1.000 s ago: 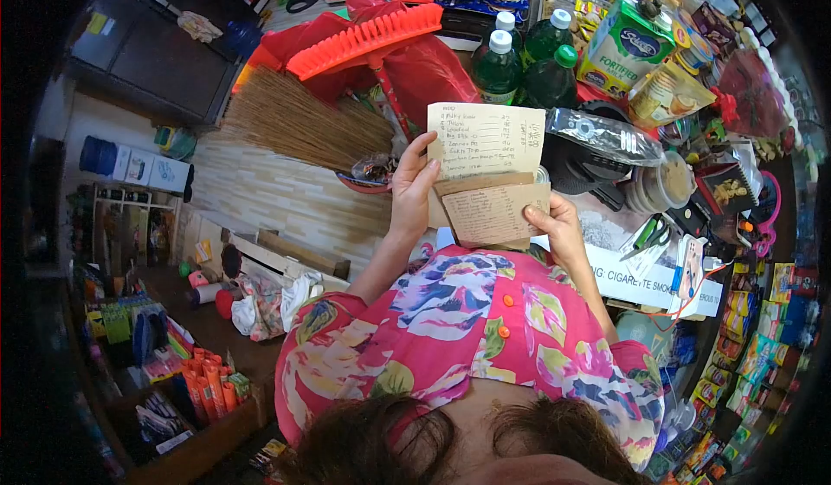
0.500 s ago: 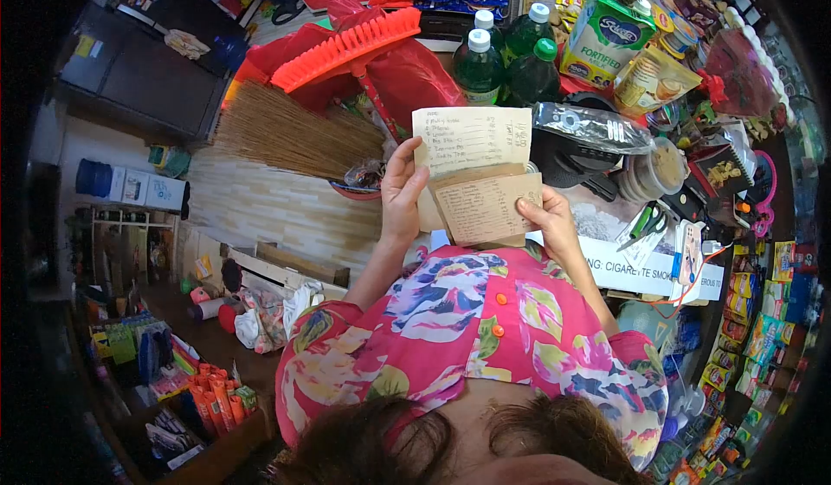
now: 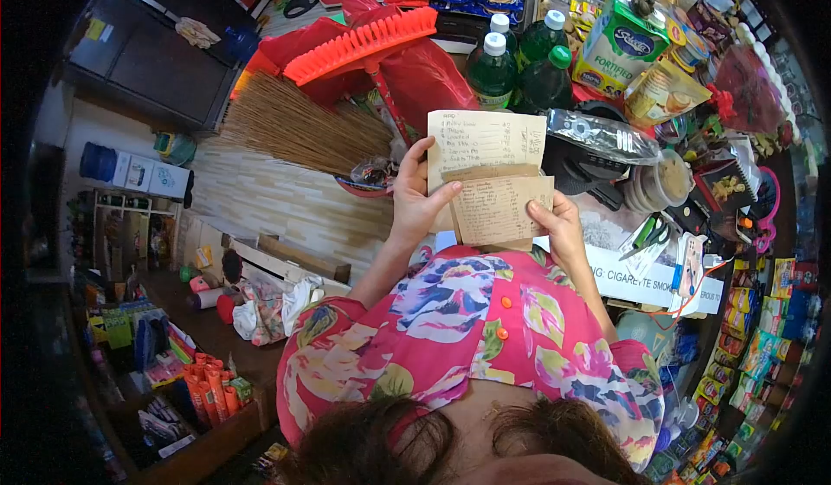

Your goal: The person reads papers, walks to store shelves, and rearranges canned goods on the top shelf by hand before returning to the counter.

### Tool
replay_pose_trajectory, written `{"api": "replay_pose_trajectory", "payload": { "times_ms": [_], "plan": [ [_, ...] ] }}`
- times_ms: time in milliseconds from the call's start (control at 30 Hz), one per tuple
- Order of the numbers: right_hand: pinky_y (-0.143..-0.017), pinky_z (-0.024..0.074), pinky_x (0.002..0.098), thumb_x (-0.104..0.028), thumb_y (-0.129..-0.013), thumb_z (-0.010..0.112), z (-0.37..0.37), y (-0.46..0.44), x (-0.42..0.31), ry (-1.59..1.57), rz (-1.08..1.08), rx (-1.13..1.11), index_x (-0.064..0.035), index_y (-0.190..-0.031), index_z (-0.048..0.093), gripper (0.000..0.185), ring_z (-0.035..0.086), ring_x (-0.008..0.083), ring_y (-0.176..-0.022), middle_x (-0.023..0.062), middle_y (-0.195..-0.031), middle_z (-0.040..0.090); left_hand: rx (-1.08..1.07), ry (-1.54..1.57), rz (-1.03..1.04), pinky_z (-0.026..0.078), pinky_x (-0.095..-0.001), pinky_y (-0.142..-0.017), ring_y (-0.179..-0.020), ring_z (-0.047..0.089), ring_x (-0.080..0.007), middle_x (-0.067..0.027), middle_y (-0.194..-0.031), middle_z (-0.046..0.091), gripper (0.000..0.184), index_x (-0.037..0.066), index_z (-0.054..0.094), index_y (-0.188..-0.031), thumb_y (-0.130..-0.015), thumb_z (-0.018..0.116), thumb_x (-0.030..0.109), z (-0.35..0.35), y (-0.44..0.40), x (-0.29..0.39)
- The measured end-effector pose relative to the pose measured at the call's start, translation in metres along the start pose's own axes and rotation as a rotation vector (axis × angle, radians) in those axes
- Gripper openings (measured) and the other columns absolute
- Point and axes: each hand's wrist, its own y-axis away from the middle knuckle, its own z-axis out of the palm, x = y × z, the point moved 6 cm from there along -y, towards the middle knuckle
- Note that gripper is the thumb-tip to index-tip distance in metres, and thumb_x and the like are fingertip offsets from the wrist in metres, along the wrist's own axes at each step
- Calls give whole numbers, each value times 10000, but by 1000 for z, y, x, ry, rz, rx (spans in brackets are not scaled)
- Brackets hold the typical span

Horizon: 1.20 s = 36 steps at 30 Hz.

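Observation:
Two overlapping pieces of paper are held up in front of my chest. The taller cream sheet [image 3: 485, 139] carries a handwritten list with a column of figures. In front of its lower part lies a smaller brown sheet [image 3: 495, 216], also covered in handwritten lines. My left hand [image 3: 417, 203] grips the left side of the papers, its thumb at the brown sheet's upper left corner and its fingers partly behind. My right hand [image 3: 563, 232] pinches the brown sheet's right edge, thumb on top. More brown paper shows behind the two; how many layers there are I cannot tell.
Green bottles [image 3: 492, 74], a milk carton [image 3: 615, 43] and a plastic-wrapped remote control [image 3: 602, 136] crowd the counter beyond the papers. Scissors [image 3: 649, 229] lie at right. A red brush [image 3: 363, 45] and a straw broom [image 3: 294, 126] stand at left. Snack packets hang far right.
My left thumb has come over onto the brown sheet's upper left corner. The papers remain in both hands, and the whole view has shifted slightly.

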Motion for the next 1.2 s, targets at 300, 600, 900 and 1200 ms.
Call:
{"api": "replay_pose_trajectory", "payload": {
  "times_ms": [300, 600, 900, 1200],
  "plan": [
    [-561, 493, 215, -92, -818, 631, 2, 1, 0, 12, 46, -21, -20, -1013, 597, 211, 615, 96, -705, 58, -884, 652, 24, 6, -9, 414, -315, -927, -1082, 529, -196, -158, -1169, 543, 694, 30, 295, -1324, -722, 604, -125, -2, 2, -2],
    [-677, 501, 250, -59, -811, 628, 0, 3, 4, -27, 80, 1, -6, -1024, 591, 223, 613, 111, -765, 66, -908, 648, 10, -2, 1, 420, -317, -920, -1074, 537, -201, -150, -1152, 560, 698, 46, 306, -1326, -718, 600, -132, 0, 5, -3],
    [-604, 496, 222, -72, -826, 615, 2, 7, 2, -22, 63, 17, -15, -1007, 591, 191, 611, 96, -728, 48, -887, 648, -14, -11, 12, 406, -314, -927, -1081, 525, -194, -155, -1161, 548, 680, 27, 289, -1331, -741, 596, -113, 4, 9, -1],
    [-599, 492, 220, -109, -828, 629, 0, 10, 11, -58, 43, 10, -10, -1018, 591, 218, 611, 93, -728, 57, -891, 652, 0, -26, -3, 412, -297, -914, -1066, 530, -181, -152, -1138, 553, 673, 12, 270, -1328, -747, 585, -120, 8, 15, 0]
  ]
}}
